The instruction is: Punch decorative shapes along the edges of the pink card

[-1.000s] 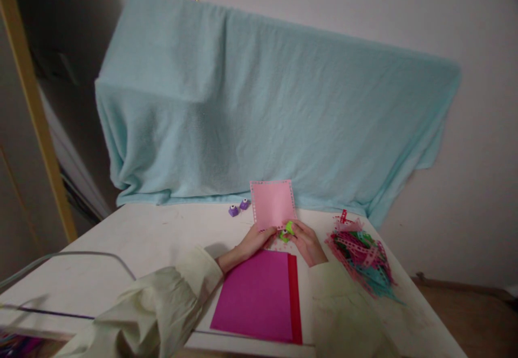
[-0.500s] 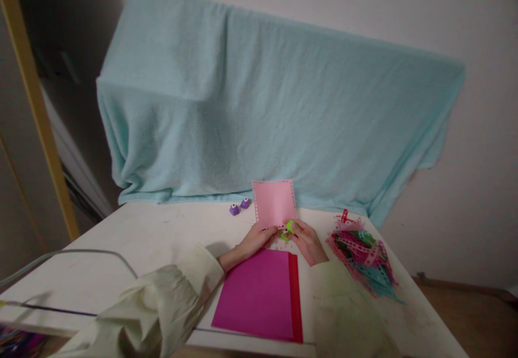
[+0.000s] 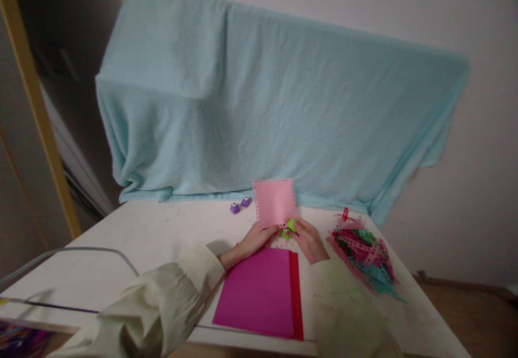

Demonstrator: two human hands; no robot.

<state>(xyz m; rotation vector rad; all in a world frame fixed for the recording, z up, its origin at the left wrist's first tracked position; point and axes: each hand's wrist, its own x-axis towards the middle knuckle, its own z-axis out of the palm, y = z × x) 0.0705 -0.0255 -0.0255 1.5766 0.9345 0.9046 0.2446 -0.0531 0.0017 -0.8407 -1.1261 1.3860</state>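
A light pink paper sheet (image 3: 275, 201) with punched holes along its edges is held upright-tilted above the white table (image 3: 145, 239). My left hand (image 3: 254, 239) pinches its lower left corner. My right hand (image 3: 308, 239) grips a small green paper punch (image 3: 290, 226) clamped on the sheet's bottom edge. Tiny pink paper bits lie on the table under the hands.
A magenta sheet (image 3: 259, 292) on a red sheet (image 3: 296, 296) lies in front of me. Two small purple punches (image 3: 240, 205) sit beyond the left hand. A heap of punched paper strips (image 3: 364, 253) lies at right. A light blue blanket (image 3: 267, 104) drapes behind the table.
The hands and pink sheet stay almost in place; the green punch sits a little further right along the bottom edge. The view shifted slightly.
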